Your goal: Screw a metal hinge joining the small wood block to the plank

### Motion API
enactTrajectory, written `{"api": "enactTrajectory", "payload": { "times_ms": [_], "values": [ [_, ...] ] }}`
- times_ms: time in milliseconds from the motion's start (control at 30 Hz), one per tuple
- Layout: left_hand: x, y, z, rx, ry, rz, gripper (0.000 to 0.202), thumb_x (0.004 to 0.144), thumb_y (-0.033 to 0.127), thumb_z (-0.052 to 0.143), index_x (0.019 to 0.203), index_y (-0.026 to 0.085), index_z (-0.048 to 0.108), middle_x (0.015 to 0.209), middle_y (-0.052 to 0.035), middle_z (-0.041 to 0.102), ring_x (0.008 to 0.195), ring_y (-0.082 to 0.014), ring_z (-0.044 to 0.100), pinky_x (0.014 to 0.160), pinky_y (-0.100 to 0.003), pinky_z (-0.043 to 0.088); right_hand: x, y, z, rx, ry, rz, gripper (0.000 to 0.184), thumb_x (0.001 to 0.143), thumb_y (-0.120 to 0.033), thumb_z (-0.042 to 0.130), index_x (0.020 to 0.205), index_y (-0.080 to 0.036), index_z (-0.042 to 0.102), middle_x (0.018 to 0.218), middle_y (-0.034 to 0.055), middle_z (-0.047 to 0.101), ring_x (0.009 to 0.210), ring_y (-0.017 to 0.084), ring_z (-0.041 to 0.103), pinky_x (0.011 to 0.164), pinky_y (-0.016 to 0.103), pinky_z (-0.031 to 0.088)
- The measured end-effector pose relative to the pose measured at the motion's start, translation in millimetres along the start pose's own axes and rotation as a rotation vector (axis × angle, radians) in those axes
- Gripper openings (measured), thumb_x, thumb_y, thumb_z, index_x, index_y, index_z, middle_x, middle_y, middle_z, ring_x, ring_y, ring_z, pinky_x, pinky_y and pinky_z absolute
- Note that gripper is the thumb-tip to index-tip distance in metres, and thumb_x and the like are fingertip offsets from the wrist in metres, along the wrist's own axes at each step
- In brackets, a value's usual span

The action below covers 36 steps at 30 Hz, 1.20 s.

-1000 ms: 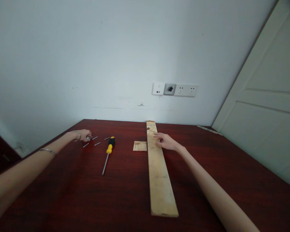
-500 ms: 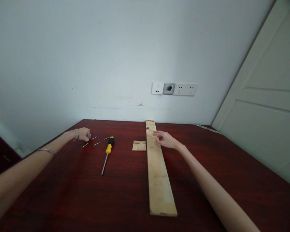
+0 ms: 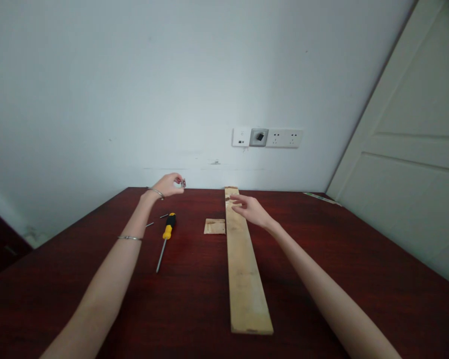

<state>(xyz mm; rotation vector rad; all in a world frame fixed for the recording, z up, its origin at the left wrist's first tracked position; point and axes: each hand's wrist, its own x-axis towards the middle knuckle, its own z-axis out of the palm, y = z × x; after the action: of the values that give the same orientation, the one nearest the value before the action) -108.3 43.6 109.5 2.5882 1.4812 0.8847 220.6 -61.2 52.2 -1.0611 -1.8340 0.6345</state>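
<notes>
A small shiny metal piece point(image 3: 183, 183), too small to name for certain, is pinched between the thumb and fingers of my left hand point(image 3: 169, 185), raised above the table's back edge. Two bracelets circle that wrist and forearm. My right hand point(image 3: 249, 209) hovers over or lightly touches the far part of a long wooden board point(image 3: 245, 264), its fingers apart and holding nothing. Against the board's left side lies a small flat wood piece point(image 3: 214, 226). A yellow-and-black screwdriver point(image 3: 168, 230) rests below my left hand, with screws point(image 3: 164, 216) beside it, partly hidden by my forearm.
The dark red wooden table point(image 3: 194, 299) stands against a white wall point(image 3: 187, 89) with a row of sockets point(image 3: 284, 138). A thin strip point(image 3: 322, 198) lies at the table's far right edge, near a pale panelled door point(image 3: 407, 149).
My left hand has lifted from beside the screws and moved right with the metal piece in its pinch. My right hand has shifted slightly up along the board, fingers more spread.
</notes>
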Motion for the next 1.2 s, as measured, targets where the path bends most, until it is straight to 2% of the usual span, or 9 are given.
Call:
{"api": "enactTrajectory", "payload": {
  "times_ms": [100, 233, 333, 467, 633, 833, 933, 1067, 1200],
  "values": [
    [0, 41, 20.6, 0.051, -0.064, 0.136, 0.036, 0.061, 0.032, 0.061, 0.093, 0.016, 0.06, 0.095, -0.0074, 0.067, 0.091, -0.0226, 0.063, 0.085, -0.032, 0.049, 2, -6, 4, 0.28, 0.068, 0.102, 0.038, 0.075, -0.017, 0.064, 0.113, -0.015, 0.064, 0.109, 0.0115, 0.071, 0.099, 0.02, 0.067, 0.092, 0.038, 0.051],
    [-8, 89, 41.1, 0.17, -0.162, 0.275, 0.037, 0.065, 0.029, 0.062, 0.099, 0.015, 0.058, 0.101, -0.0092, 0.063, 0.092, -0.0232, 0.062, 0.084, -0.032, 0.048, 3, -11, 10, 0.564, 0.113, 0.244, 0.036, 0.073, -0.018, 0.068, 0.108, -0.015, 0.064, 0.105, 0.0107, 0.072, 0.096, 0.019, 0.068, 0.09, 0.037, 0.053],
    [-17, 114, 50.8, 0.239, -0.201, 0.341, 0.037, 0.068, 0.029, 0.062, 0.102, 0.015, 0.056, 0.102, -0.009, 0.062, 0.092, -0.0232, 0.062, 0.081, -0.031, 0.048, 3, -12, 16, 0.669, 0.148, 0.337, 0.031, 0.072, -0.016, 0.07, 0.102, -0.015, 0.065, 0.1, 0.0101, 0.073, 0.091, 0.018, 0.069, 0.088, 0.033, 0.054],
    [-29, 133, 59.4, 0.336, -0.212, 0.418, 0.032, 0.069, 0.03, 0.062, 0.096, 0.014, 0.057, 0.097, -0.0102, 0.062, 0.086, -0.0255, 0.062, 0.079, -0.034, 0.048, 3, -8, 25, 0.722, 0.143, 0.407, 0.025, 0.072, -0.016, 0.072, 0.096, -0.013, 0.067, 0.093, 0.0089, 0.074, 0.083, 0.015, 0.07, 0.084, 0.028, 0.055],
    [-37, 144, 66.4, 0.379, -0.172, 0.509, 0.02, 0.071, 0.028, 0.062, 0.086, 0.016, 0.057, 0.088, -0.0098, 0.062, 0.087, -0.026, 0.06, 0.086, -0.037, 0.045, 1, -3, 35, 0.731, 0.055, 0.447, 0.02, 0.068, -0.017, 0.075, 0.086, -0.012, 0.07, 0.081, 0.0049, 0.074, 0.073, 0.012, 0.069, 0.076, 0.024, 0.056],
    [-38, 143, 75.1, 0.35, -0.135, 0.527, 0.029, 0.074, 0.032, 0.064, 0.094, 0.013, 0.057, 0.094, -0.0116, 0.063, 0.093, -0.0268, 0.059, 0.095, -0.039, 0.04, 1, 5, 39, 0.725, 0.055, 0.469, 0.02, 0.063, -0.017, 0.077, 0.082, -0.013, 0.072, 0.072, 0.0021, 0.073, 0.066, 0.013, 0.068, 0.069, 0.025, 0.057],
    [-38, 137, 78.9, 0.272, -0.143, 0.516, 0.036, 0.076, 0.036, 0.066, 0.104, 0.014, 0.055, 0.101, -0.0103, 0.063, 0.097, -0.0261, 0.059, 0.094, -0.038, 0.041, 1, 6, 35, 0.727, 0.085, 0.468, 0.02, 0.06, -0.015, 0.078, 0.079, -0.013, 0.073, 0.074, 0.0032, 0.074, 0.067, 0.014, 0.068, 0.069, 0.026, 0.057],
    [-37, 128, 83.0, 0.161, -0.148, 0.459, 0.057, 0.072, 0.042, 0.072, 0.117, 0.015, 0.05, 0.113, -0.0109, 0.061, 0.105, -0.0268, 0.058, 0.092, -0.037, 0.043, 0, 3, 26, 0.719, 0.109, 0.447, 0.018, 0.063, -0.015, 0.076, 0.081, -0.013, 0.074, 0.077, 0.0039, 0.074, 0.069, 0.013, 0.067, 0.068, 0.022, 0.056],
    [-36, 123, 85.8, 0.065, -0.134, 0.389, 0.049, 0.073, 0.039, 0.073, 0.112, 0.017, 0.053, 0.112, -0.009, 0.063, 0.104, -0.0254, 0.059, 0.09, -0.036, 0.045, -1, 2, 23, 0.727, 0.105, 0.445, 0.021, 0.064, -0.018, 0.076, 0.084, -0.012, 0.073, 0.08, 0.0052, 0.074, 0.07, 0.013, 0.067, 0.071, 0.023, 0.056]
  ]
}}
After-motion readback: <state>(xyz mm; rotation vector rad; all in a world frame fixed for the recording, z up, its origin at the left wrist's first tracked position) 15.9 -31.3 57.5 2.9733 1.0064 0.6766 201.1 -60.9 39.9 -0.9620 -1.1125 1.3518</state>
